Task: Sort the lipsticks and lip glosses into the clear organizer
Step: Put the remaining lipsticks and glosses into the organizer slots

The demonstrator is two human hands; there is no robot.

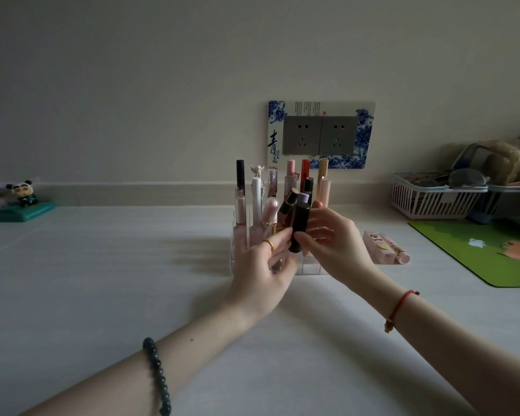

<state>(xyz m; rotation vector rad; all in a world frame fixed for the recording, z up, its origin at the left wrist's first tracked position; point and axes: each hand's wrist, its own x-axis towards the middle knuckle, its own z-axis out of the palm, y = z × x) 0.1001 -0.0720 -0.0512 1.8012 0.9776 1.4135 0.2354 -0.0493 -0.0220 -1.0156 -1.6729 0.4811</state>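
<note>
Cylinder of smooth dark casing: one black lipstick (299, 226), flat-ended, held nearly upright with a slight lean, just above the front of the clear organizer (311, 267). Pinched low on the barrel between thumb and fingertips of the left hand (261, 265); pinched from the opposite side by the thumb and curled fingers of the right hand (333, 244). Both hands closed around the same tube, fingertips almost meeting.

Organizer of transparent hard plastic, square-celled, standing on the pale matte bench (102, 280) in front of the wall. About a dozen slim tubes upright in its cells, partly hidden behind the hands: one clear with a black cap (240, 187), one white topped by a small winged figure (256, 187), one glossy red (305, 171), one beige (323, 169), others pink, purple and brown with gold trim.

Two pink tubes (386, 249) lying side by side on the bench, just right of the organizer, one square-sided, one round.

One thin gold ring (269, 244) on a left finger, one string of dark round beads (156, 376) on the left wrist, one red cord (401, 307) on the right wrist.

One green mat (493, 256) with rounded corner at far right, one white slatted basket (433, 202) behind it, two grey sockets (320, 135) in a blue-and-white patterned frame, one panda figurine (24, 192) at far left.
</note>
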